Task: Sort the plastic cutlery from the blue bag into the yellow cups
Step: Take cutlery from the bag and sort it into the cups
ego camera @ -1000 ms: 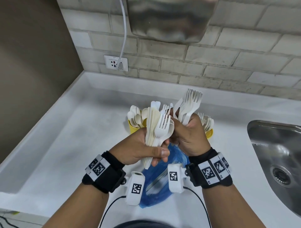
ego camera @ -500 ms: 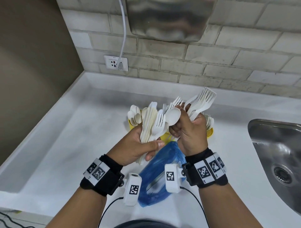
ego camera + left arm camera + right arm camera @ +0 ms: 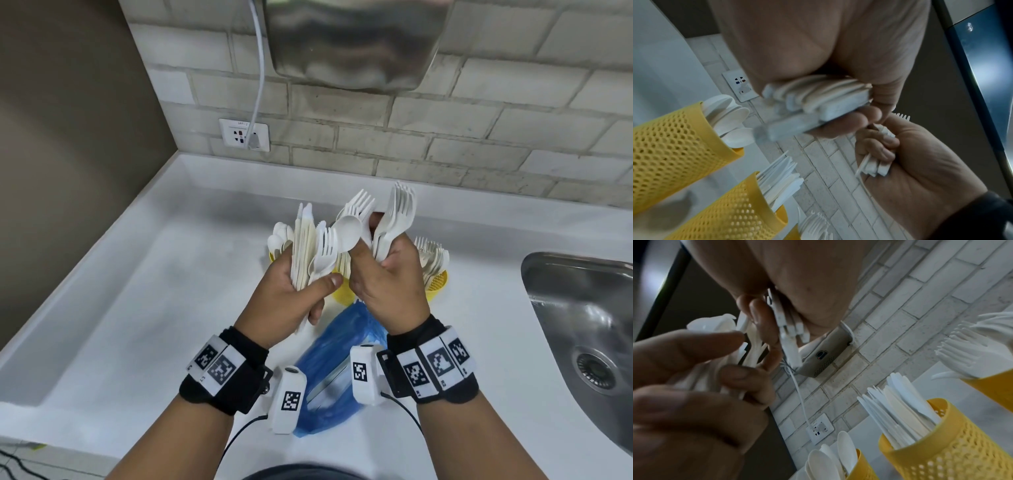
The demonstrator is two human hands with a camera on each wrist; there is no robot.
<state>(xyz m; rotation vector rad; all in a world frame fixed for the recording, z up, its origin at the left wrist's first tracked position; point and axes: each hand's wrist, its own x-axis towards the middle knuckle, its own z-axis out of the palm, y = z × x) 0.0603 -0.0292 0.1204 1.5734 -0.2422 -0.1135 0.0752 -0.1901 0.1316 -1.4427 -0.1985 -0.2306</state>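
Both hands hold cutlery: the left hand [image 3: 291,291] grips mixed pieces [image 3: 305,250], the right hand [image 3: 390,284] grips forks [image 3: 394,219] and pinches a spoon [image 3: 347,233].

Steel sink [image 3: 582,329] at right; wall socket [image 3: 244,134] (1 white cable [image 3: 259,73] plugged), brick wall [image 3: 479,137].

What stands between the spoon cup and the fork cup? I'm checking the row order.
The knife cup stands between the spoon cup and the fork cup, clearest in the right wrist view.
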